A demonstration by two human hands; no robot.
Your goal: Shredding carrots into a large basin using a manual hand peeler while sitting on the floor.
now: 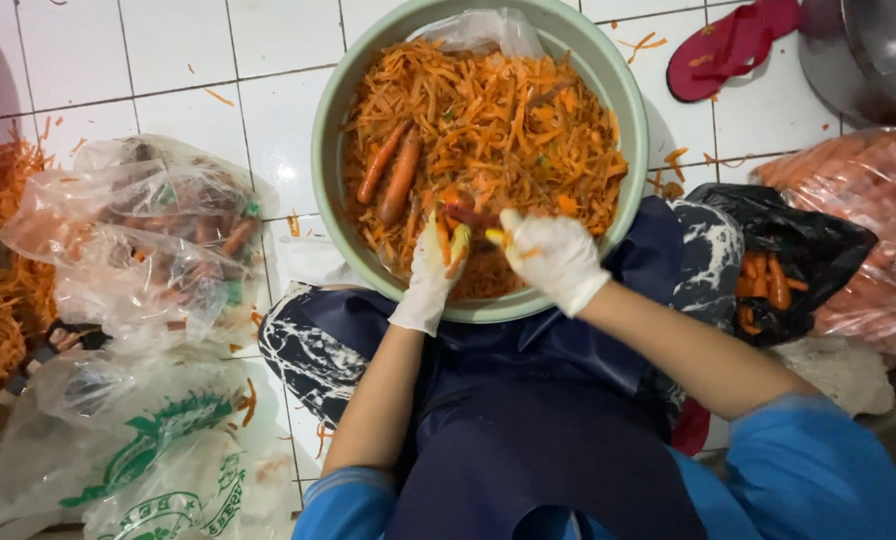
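Head view: blue sleeves and a dark apron over the lap lie nearest; left hand point(434, 270), white-gloved, grip closed around a carrot point(455, 214) held over the green basin point(325, 160), apparently so that shavings drop inside; right hand point(553, 258), also gloved, grip closed on a small yellow-handled peeler point(496, 236) set against that carrot; two whole carrots point(392, 172) rest on the peel heap in the basin; clear bags point(138, 235) of carrots left on the tiled floor; black bag point(790, 262) right; red sandal point(733, 42) beyond.
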